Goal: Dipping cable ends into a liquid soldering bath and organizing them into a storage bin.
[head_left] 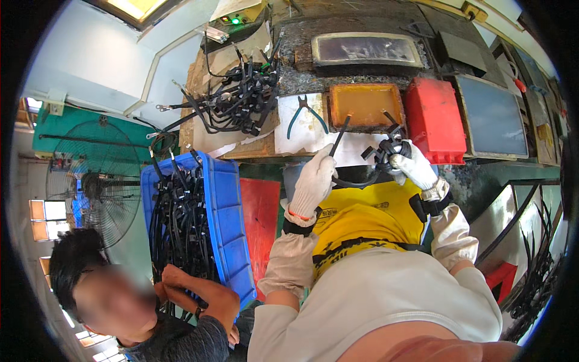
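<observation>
A black cable [342, 134] is pinched upright in my gloved left hand [313, 181], its copper-coloured tip near the front edge of an amber-filled rectangular tray [333, 104]. My right hand [414, 168], also in a white glove, is closed round the coiled part of the black cable [386, 152]. A second cable end sticks up from the coil beside the tray's right front corner. The cable loops between my two hands, above my yellow apron [374, 211]. Cutting pliers [306, 108] with dark green handles lie spread on white paper, left of the tray.
A tangled pile of black cables [241, 96] covers the bench's left side. Red bin [434, 114] stands right of the tray; a framed rectangular panel [368, 49] lies behind. At left are a blue crate [232, 223] of cables, a person [199, 301] with folded arms, and a fan [93, 181].
</observation>
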### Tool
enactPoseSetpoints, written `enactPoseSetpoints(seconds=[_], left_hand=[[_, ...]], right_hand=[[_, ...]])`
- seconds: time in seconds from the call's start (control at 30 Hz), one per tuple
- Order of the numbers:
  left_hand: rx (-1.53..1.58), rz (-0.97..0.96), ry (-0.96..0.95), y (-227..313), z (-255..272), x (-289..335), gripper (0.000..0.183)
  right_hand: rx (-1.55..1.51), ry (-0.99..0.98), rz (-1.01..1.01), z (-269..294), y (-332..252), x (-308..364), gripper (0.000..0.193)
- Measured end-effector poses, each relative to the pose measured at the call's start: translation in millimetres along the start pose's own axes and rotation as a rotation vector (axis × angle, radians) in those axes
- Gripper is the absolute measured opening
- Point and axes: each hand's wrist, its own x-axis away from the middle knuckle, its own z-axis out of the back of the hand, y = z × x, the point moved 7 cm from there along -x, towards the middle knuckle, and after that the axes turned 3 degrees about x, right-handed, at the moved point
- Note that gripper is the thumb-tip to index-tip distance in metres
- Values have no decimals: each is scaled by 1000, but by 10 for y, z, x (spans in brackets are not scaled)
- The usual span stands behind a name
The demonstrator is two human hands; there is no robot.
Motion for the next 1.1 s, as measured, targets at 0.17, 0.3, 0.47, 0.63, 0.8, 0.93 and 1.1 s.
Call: enactPoseSetpoints(seconds=[0.17, 0.3, 0.47, 0.63, 0.8, 0.93, 1.1], left_hand=[[-34, -37, 1, -16, 33, 32, 45], [-56, -99, 20, 115, 17, 104, 43], [61, -117, 94, 397, -2, 173, 34], [-19, -326, 191, 759, -4, 38, 32], [-216, -505, 307, 785, -107, -218, 42], [-354, -521, 297, 761, -354, -443, 46], [-429, -493, 271, 735, -544, -688, 47]], right_hand=[[-39, -46, 3, -23, -5, 26, 49], [-50, -103, 50, -32, -143, 31, 46], [82, -37, 81, 165, -560, -119, 47], [99, -35, 207, 253, -1110, -581, 39], [75, -67, 324, 444, -998, -938, 50], [-35, -52, 384, 793, -779, -941, 44], [55, 31, 418, 1112, -635, -962, 35]])
